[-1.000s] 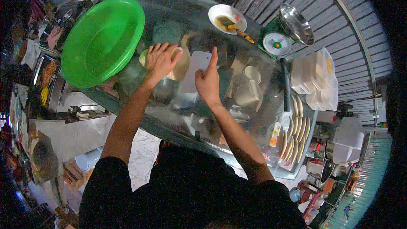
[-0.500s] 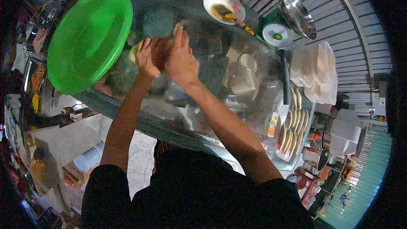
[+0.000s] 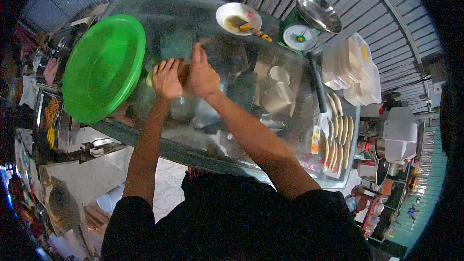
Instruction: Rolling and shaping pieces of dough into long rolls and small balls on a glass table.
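L hand [image 3: 167, 81] & R hand [image 3: 203, 78] close tog. over grey-green glass tabletop [image 3: 162, 10]
Round green plastic basin [image 3: 104, 70] to L; grips blurred, can't tell if holding.

Glass-topped desk [image 3: 145, 8], see-through; green basin [image 3: 104, 67] on it left of the left hand [image 3: 167, 82], white bowl [image 3: 228, 11] beyond and right of the right hand [image 3: 203, 78]. Dial scale [image 3: 299, 38] farther right, then stacked translucent containers [image 3: 342, 63] and a long dark bar [image 3: 316, 83]; well right of both hands, nearer the body, pale crescent-shaped pieces [image 3: 340, 133] in rows.
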`<state>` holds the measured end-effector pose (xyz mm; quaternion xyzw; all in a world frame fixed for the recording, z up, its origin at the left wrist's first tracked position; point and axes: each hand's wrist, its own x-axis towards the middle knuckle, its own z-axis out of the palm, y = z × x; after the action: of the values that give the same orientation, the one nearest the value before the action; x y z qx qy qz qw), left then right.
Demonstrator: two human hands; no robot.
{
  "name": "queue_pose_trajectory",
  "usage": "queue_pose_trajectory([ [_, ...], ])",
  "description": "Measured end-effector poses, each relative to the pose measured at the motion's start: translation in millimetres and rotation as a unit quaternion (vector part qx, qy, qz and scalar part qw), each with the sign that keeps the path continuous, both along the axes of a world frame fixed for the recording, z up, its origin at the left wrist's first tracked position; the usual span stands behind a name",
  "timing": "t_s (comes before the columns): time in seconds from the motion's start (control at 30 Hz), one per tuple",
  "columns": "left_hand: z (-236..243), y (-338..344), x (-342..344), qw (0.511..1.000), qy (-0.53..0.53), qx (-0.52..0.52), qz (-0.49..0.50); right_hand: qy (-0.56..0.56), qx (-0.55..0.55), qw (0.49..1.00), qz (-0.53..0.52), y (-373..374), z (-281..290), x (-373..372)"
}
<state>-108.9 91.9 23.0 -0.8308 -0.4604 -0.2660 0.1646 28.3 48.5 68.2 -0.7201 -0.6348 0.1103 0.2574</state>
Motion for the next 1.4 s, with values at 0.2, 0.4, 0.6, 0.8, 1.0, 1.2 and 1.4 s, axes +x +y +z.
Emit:
queue_pose_trajectory([
  [0.2,2,2,11,0.996,-0.077,-0.04,-0.013,0.188,-0.075,0.979,-0.014,-21,-47,79],
  [0.4,2,-1,15,0.997,-0.055,-0.044,0.019,0.186,-0.029,0.978,-0.091,-39,-62,99],
  [0.6,-4,3,32,0.996,-0.051,-0.063,0.026,0.495,0.045,0.867,-0.039,-64,-112,201],
  [0.8,16,-58,91,0.934,-0.226,-0.181,-0.209,0.797,0.025,0.593,-0.115,-133,-74,248],
  [1.0,-17,-93,198,0.205,-0.581,-0.776,-0.132,0.657,0.019,0.75,-0.073,-143,-52,229],
  [1.2,-26,-71,197,0.314,-0.603,-0.729,-0.079,0.573,0.066,0.805,-0.143,-173,-37,268],
  [1.4,-26,-42,176,0.194,-0.566,-0.78,-0.185,0.341,0.025,0.934,-0.104,-248,-61,329],
])
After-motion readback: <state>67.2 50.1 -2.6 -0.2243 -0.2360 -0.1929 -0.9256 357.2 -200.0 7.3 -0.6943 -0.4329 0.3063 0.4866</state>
